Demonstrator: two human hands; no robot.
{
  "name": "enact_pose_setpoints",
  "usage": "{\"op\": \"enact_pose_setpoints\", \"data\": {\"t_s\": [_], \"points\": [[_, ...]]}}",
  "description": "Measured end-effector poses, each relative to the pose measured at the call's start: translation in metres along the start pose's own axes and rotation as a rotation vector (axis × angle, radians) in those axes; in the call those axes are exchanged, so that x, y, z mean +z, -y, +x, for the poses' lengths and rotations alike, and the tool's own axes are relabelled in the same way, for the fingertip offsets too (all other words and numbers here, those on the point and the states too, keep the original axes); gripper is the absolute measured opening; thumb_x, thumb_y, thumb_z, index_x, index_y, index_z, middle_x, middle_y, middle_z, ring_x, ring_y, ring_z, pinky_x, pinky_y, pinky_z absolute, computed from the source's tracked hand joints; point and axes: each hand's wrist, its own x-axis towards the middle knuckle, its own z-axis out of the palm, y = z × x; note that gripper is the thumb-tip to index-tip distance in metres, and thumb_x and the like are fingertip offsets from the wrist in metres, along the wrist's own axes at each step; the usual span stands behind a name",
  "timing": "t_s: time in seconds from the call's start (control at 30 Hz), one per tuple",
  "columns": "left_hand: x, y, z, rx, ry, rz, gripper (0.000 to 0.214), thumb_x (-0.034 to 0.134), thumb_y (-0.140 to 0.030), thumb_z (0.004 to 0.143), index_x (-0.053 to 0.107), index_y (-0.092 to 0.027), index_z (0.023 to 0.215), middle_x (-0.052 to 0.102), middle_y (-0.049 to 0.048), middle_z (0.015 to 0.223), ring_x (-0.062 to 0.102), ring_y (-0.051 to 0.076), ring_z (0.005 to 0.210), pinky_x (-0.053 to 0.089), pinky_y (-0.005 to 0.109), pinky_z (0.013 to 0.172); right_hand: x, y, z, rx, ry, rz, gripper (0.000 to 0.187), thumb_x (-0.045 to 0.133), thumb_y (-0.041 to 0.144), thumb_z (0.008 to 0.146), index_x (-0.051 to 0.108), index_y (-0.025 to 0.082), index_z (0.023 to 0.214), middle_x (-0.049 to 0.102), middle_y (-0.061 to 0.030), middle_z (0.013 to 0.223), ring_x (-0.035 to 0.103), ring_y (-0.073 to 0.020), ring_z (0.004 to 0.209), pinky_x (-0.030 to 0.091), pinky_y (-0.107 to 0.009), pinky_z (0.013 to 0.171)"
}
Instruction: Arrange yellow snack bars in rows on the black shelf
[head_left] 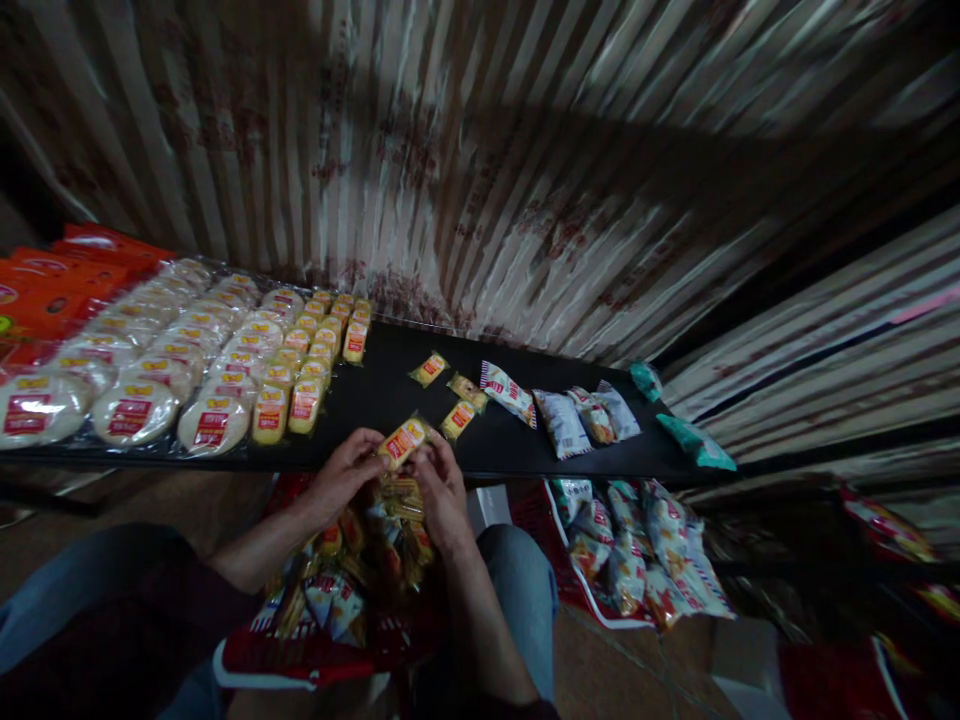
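Both hands meet at lower centre of frame, right at the near edge of the black table [525, 455]. Left hand [341, 478] and right hand [442, 492] share one small yellow packet [403, 441] w/ a red-and-white label. Fingers of each hand are curled in and pinched on it, left hand on its left end, right hand on its right and lower side. The packet sits tilted, just over the table edge; can't tell if it touches the table top.

Directly below the hands, on the lap, is a red basket [300, 655] heaped w/ mixed snack packets, mostly yellow and orange; contents are dim, no detail readable. Blue jeans [517, 580] show either side of it.

On the table, left part of frame: rows of round white cakes [135, 410] in clear wrap w/ red labels, running back toward the wall. Just beside them, to the right, are rows of yellow packets [304, 403], same look as the held one. Orange packs [45, 290] are stacked at far upper left.

Centre of table, near the hands: three loose yellow packets [457, 420], apart from each other. Next, to the right, a red-striped packet [508, 392], then white-blue packets [562, 424] overlapping, then green packets [694, 442] at the table's right end.

Lower right of frame, under the table edge: a second red basket [562, 575] w/ more white and orange packets. A corrugated metal wall [525, 180] fills the top of frame.
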Motion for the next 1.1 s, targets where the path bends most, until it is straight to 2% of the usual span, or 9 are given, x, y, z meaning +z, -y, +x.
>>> {"op": "enact_pose_setpoints", "data": {"t_s": [0.23,0.53,0.8,0.97,1.1], "points": [[0.002,-0.007,0.003,0.094,-0.085,0.033,0.026,0.065,-0.03,0.069,0.05,-0.018,0.086,0.06,-0.0022,0.082,0.057,0.012,0.075,0.044,0.024,0.07,0.018,-0.002,0.007,-0.056,-0.005,-0.084,0.031,0.066,0.033,0.076,0.059,0.022,0.104,0.067,-0.0005,0.092,0.061,-0.011,0.08,0.047,-0.024,0.076],[-0.001,-0.015,0.015,0.234,-0.24,0.22,0.023,0.059,-0.038,0.071,0.053,-0.017,0.08,0.059,-0.0013,0.076,0.056,0.012,0.07,0.044,0.025,0.067,0.034,-0.006,0.027,-0.102,-0.111,-0.104,0.04,0.067,0.035,0.072,0.055,0.018,0.106,0.067,-0.0011,0.086,0.06,-0.0117,0.075,0.047,-0.026,0.072],[-0.004,-0.011,0.038,0.305,-0.389,0.237,0.019,0.059,-0.033,0.071,0.052,-0.018,0.081,0.06,-0.0003,0.076,0.058,0.014,0.071,0.046,0.027,0.069,0.053,-0.011,0.052,-0.174,-0.184,-0.127,0.03,0.065,0.037,0.07,0.056,0.017,0.092,0.064,-0.0002,0.08,0.059,-0.0117,0.07,0.047,-0.026,0.069],[-0.011,-0.009,0.048,0.366,-0.492,0.25,0.022,0.058,-0.034,0.073,0.051,-0.018,0.087,0.061,0.0032,0.084,0.06,0.016,0.078,0.047,0.031,0.075,0.065,-0.01,0.061,-0.21,-0.121,-0.209,0.027,0.062,0.036,0.073,0.058,0.017,0.092,0.065,-0.0029,0.088,0.061,-0.0149,0.081,0.049,-0.029,0.077],[-0.014,-0.009,0.052,0.383,-0.509,0.268,0.022,0.056,-0.033,0.076,0.051,-0.018,0.091,0.061,0.0052,0.09,0.06,0.016,0.084,0.047,0.034,0.081,0.072,-0.012,0.064,-0.224,-0.091,-0.244,0.03,0.061,0.036,0.074,0.059,0.017,0.097,0.066,-0.0052,0.096,0.062,-0.017,0.089,0.048,-0.033,0.085]]}}
